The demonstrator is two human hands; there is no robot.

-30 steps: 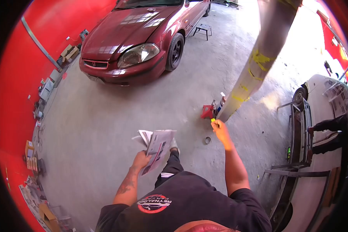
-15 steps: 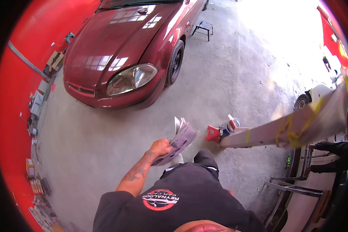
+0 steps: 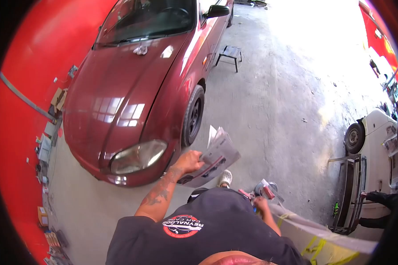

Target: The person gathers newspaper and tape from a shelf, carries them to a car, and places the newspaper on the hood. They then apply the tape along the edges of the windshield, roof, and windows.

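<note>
My left hand (image 3: 190, 161) is closed on a bundle of printed paper sheets (image 3: 214, 159), which fans out to the right beside the car's front wheel. My right hand (image 3: 261, 204) is low, in front of my dark shirt (image 3: 208, 221), with its fingers curled. What it holds is too small and partly hidden to make out. Just beyond its fingers are a red object (image 3: 247, 193) and a can (image 3: 267, 189) with something red and white on top. A long pale panel (image 3: 305, 227) with yellow tape lies beside my right forearm.
A dark red car (image 3: 119, 92) stands ahead on the left, a crumpled cloth (image 3: 140, 50) on its hood. Beyond its wheel is a small black stool (image 3: 230, 53). Boxes (image 3: 42, 216) line the red wall. At right are a white vehicle (image 3: 376, 132) and a metal frame (image 3: 358, 190).
The view has moved forward, bringing the car and stool closer. My right hand has come into sight near the can. The taped panel now sits lower in view. My left hand still grips the paper.
</note>
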